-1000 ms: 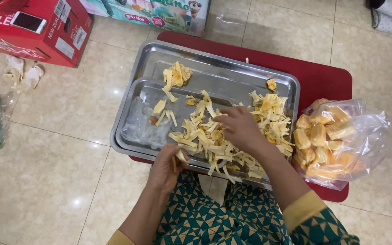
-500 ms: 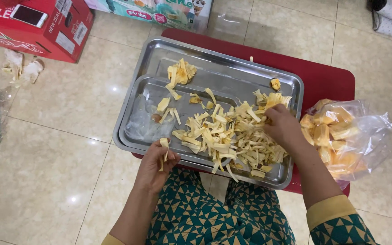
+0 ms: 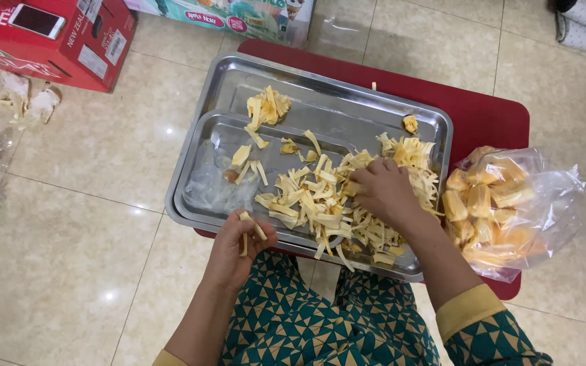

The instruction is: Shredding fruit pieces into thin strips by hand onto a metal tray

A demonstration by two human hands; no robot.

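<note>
My left hand [image 3: 239,247] hovers at the near edge of the smaller steel tray [image 3: 198,213] and pinches a few pale yellow fruit strips. My right hand [image 3: 382,191] rests palm down in the big pile of yellow strips [image 3: 313,203] spread across that tray, fingers curled into them. The smaller tray sits inside a larger steel tray [image 3: 347,91], which holds a separate little heap of strips [image 3: 267,108] at its far side. A crumpled clear plastic sheet [image 3: 220,191] lies at the left end of the smaller tray.
The trays stand on a low red table [image 3: 490,118] over a tiled floor. A clear bag of yellow fruit pods [image 3: 506,213] sits on the table's right end. A red carton [image 3: 52,41] with a phone [image 3: 34,20] on it lies far left, peel scraps [image 3: 28,102] beside it.
My right hand swung right toward the bag, then came back left into the pile. My left hand lifted a few strips off the tray's near edge.
</note>
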